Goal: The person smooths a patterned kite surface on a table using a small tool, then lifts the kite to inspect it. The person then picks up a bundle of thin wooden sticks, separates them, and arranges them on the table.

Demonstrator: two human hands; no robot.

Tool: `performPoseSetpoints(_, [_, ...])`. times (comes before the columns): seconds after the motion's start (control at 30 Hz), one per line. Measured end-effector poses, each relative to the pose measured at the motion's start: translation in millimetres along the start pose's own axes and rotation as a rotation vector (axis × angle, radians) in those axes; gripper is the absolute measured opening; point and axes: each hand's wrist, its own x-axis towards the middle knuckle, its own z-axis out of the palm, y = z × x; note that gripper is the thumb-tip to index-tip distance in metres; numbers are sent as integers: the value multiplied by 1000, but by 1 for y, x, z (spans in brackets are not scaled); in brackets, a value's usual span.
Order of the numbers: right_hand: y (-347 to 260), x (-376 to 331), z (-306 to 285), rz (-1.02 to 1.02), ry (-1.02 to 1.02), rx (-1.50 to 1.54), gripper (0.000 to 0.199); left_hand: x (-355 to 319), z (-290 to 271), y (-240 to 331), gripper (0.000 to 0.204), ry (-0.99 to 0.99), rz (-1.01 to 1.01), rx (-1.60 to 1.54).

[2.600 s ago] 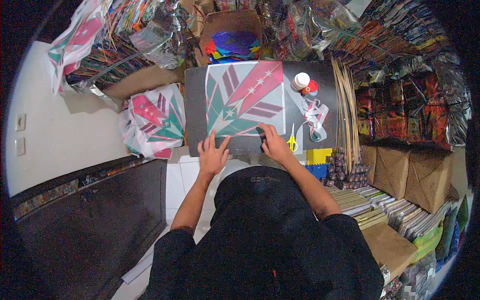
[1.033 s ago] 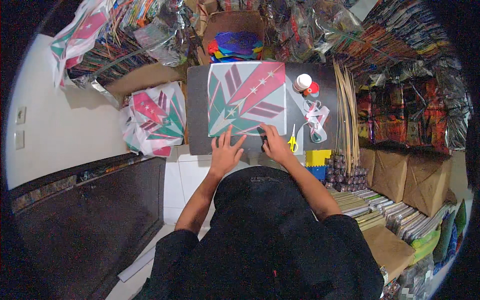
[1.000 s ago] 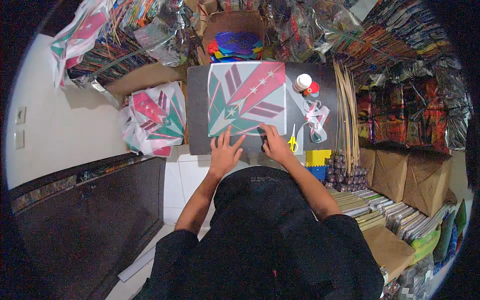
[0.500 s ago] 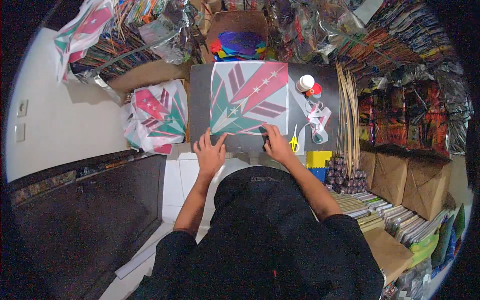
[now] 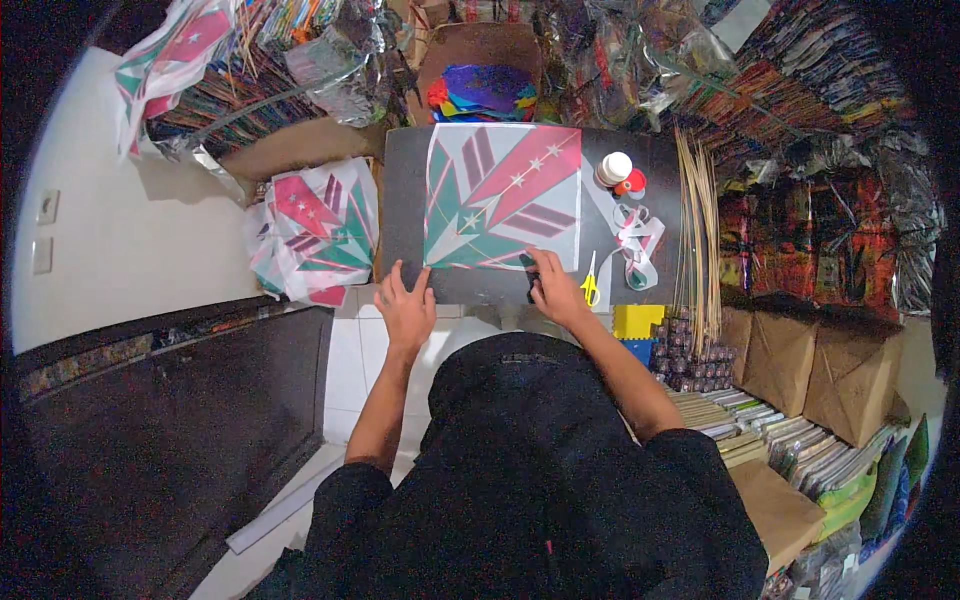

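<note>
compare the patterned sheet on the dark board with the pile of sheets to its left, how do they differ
The patterned sheet lies single and flat; the pile is stacked and skewed. Both hands, left hand and right hand, are at the sheet's near edge; the pile lies untouched. Both share red, green and purple patterns.

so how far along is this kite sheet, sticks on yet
Done: the printed kite sheet lies flat and square on the dark board. In hand: the left hand and right hand press its near corners. Left: no stick lies on the sheet; the bamboo sticks sit bundled to the right, and the yellow scissors and white tape strip lie unused.
</note>
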Motion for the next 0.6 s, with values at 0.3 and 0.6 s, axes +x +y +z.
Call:
performPoseSetpoints(0.3, [-2, 0, -1, -12, 7, 35, 75, 0, 4, 25, 55, -76, 171, -95])
performPoseSetpoints(0.6, [-5, 0, -4, 13, -12, 37, 72, -2, 6, 18, 60, -61, 90, -30])
